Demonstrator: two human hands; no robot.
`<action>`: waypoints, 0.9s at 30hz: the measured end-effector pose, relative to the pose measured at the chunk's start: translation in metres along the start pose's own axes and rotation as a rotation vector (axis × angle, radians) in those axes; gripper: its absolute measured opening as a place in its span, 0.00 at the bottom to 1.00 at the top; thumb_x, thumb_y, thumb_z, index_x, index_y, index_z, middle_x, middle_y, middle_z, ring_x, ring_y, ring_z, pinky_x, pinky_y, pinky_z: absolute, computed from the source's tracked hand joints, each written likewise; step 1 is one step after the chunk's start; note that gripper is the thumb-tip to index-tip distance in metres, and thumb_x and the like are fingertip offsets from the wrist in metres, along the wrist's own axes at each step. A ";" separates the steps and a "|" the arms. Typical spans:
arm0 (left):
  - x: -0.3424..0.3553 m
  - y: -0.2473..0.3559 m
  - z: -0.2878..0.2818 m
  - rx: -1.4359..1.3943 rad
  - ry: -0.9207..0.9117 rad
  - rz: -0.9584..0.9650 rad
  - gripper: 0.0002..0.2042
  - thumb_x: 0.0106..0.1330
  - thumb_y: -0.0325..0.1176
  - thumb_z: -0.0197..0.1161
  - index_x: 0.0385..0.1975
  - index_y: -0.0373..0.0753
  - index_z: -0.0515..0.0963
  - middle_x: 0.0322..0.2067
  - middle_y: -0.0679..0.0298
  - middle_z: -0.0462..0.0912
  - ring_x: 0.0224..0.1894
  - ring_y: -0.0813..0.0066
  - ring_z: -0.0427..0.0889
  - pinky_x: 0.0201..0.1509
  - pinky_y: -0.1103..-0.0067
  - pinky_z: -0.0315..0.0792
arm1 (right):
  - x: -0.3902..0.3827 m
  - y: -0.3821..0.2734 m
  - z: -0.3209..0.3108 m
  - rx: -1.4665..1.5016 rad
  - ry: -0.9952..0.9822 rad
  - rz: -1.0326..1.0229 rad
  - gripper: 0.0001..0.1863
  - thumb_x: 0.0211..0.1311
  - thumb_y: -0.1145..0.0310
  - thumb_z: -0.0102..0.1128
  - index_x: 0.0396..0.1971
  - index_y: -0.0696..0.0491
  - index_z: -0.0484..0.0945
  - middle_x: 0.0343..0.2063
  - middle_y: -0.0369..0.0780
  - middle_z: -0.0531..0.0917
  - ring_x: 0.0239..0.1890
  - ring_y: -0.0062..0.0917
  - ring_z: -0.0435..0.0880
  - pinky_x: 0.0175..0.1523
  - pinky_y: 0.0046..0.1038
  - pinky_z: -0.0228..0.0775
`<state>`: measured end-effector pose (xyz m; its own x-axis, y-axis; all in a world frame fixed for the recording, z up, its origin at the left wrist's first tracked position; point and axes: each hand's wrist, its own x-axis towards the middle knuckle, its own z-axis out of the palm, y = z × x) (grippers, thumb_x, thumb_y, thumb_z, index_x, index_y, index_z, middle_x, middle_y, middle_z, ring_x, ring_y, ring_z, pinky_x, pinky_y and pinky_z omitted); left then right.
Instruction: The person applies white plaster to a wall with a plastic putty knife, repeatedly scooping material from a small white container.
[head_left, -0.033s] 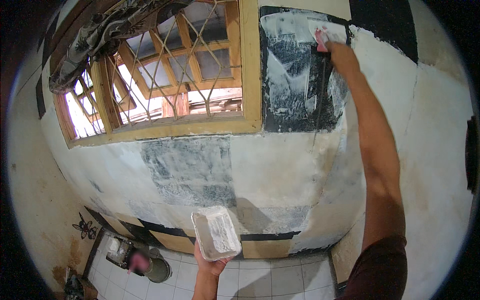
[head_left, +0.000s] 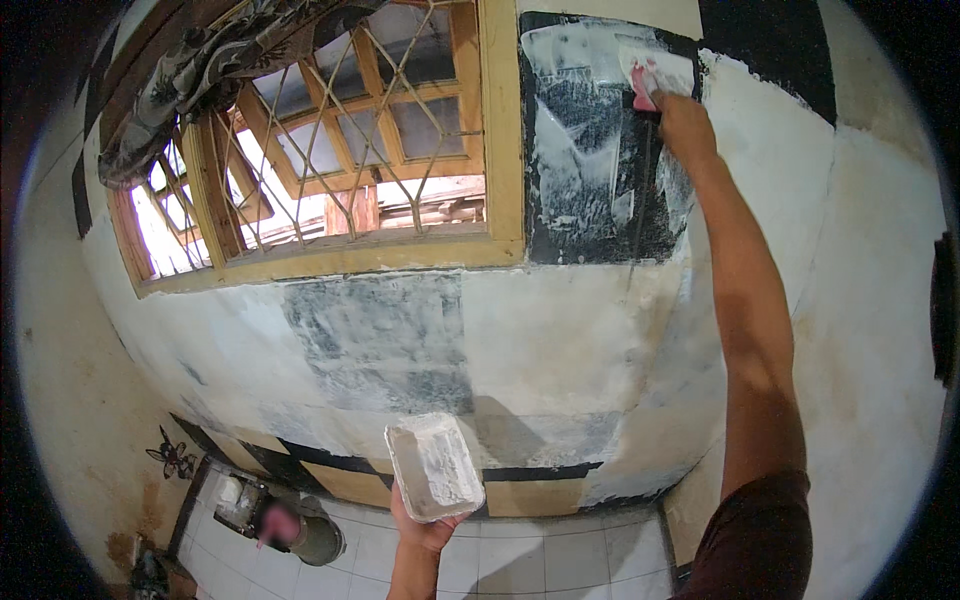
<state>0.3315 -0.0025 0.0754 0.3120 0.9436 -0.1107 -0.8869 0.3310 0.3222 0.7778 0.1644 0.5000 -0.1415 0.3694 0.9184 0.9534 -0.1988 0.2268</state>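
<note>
Raised at the upper right, my right hand (head_left: 686, 130) is closed around a wide putty scraper (head_left: 642, 88) with a red-pink grip. Its pale blade lies against the upper part of a black painted wall square (head_left: 655, 225), which is partly smeared with white paste. Low in the middle, my left hand (head_left: 425, 532) holds a rectangular white tub (head_left: 408, 460) from below, tilted so its inside shows. White paste (head_left: 446, 472) coats the tub's right side and bottom. My fingers under the tub are mostly hidden.
Left of the black square is a yellow wooden window frame (head_left: 505, 140) with a metal grille and a bunched patterned curtain (head_left: 190, 85). Below, a dark cylindrical container (head_left: 320, 542) and other items stand on the tiled floor (head_left: 575, 560). Thinly coated squares (head_left: 375, 335) cover the wall.
My right hand and the scraper have shifted very slightly down. The tub in my left hand sits almost the same, a touch further right.
</note>
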 end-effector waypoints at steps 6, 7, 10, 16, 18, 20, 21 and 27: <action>-0.001 0.007 -0.025 0.054 -0.173 -0.045 0.34 0.65 0.60 0.43 0.62 0.40 0.64 0.54 0.55 0.75 0.52 0.50 0.79 0.43 0.51 0.79 | -0.043 -0.014 -0.044 0.096 -0.081 -0.118 0.21 0.55 0.77 0.46 0.49 0.50 0.78 0.36 0.52 0.82 0.39 0.49 0.81 0.48 0.44 0.73; -0.003 0.007 -0.021 0.044 -0.140 -0.037 0.34 0.65 0.60 0.43 0.62 0.40 0.64 0.54 0.55 0.75 0.52 0.50 0.79 0.42 0.52 0.79 | -0.038 -0.022 -0.066 0.130 -0.038 0.023 0.22 0.55 0.76 0.45 0.50 0.48 0.78 0.37 0.52 0.82 0.43 0.47 0.80 0.51 0.43 0.72; -0.005 0.007 -0.018 0.021 -0.158 -0.058 0.34 0.64 0.60 0.44 0.62 0.41 0.64 0.53 0.56 0.76 0.51 0.51 0.79 0.41 0.53 0.80 | 0.008 0.035 -0.070 0.039 0.144 0.250 0.21 0.55 0.66 0.52 0.49 0.56 0.76 0.42 0.54 0.81 0.45 0.49 0.81 0.53 0.45 0.72; -0.018 0.017 -0.017 0.030 -0.040 0.000 0.34 0.64 0.61 0.43 0.63 0.44 0.65 0.54 0.55 0.76 0.50 0.52 0.80 0.43 0.51 0.79 | 0.048 -0.006 -0.066 0.030 0.085 0.473 0.24 0.50 0.60 0.59 0.48 0.56 0.78 0.44 0.52 0.82 0.49 0.48 0.81 0.55 0.43 0.73; -0.018 0.020 -0.019 0.019 -0.055 0.010 0.33 0.64 0.61 0.43 0.63 0.44 0.64 0.54 0.55 0.75 0.50 0.51 0.80 0.44 0.50 0.78 | 0.058 -0.038 -0.038 -0.031 0.219 0.299 0.26 0.53 0.60 0.59 0.55 0.41 0.75 0.45 0.46 0.83 0.48 0.43 0.82 0.52 0.44 0.75; -0.018 0.026 -0.023 -0.008 -0.050 0.036 0.33 0.65 0.61 0.44 0.63 0.43 0.64 0.55 0.55 0.75 0.51 0.50 0.79 0.44 0.49 0.78 | 0.063 -0.099 -0.039 0.047 0.175 0.178 0.25 0.53 0.61 0.59 0.55 0.42 0.76 0.45 0.44 0.82 0.45 0.43 0.83 0.48 0.47 0.76; -0.018 0.028 -0.026 -0.020 -0.064 0.050 0.33 0.65 0.60 0.44 0.63 0.43 0.64 0.55 0.54 0.75 0.51 0.49 0.79 0.44 0.48 0.78 | 0.060 -0.130 -0.038 0.065 0.198 0.124 0.24 0.55 0.64 0.58 0.54 0.41 0.76 0.45 0.43 0.82 0.44 0.42 0.83 0.45 0.47 0.77; -0.020 0.030 -0.028 -0.056 -0.062 0.075 0.32 0.66 0.60 0.42 0.62 0.42 0.65 0.55 0.55 0.75 0.52 0.49 0.79 0.45 0.48 0.77 | 0.032 -0.217 -0.044 0.068 0.004 -0.148 0.16 0.61 0.68 0.50 0.49 0.46 0.78 0.38 0.49 0.83 0.39 0.44 0.85 0.41 0.44 0.79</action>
<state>0.2892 -0.0110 0.0607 0.2631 0.9643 -0.0292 -0.9257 0.2609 0.2740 0.5542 0.1791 0.4947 -0.2829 0.3861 0.8780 0.9378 -0.0805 0.3376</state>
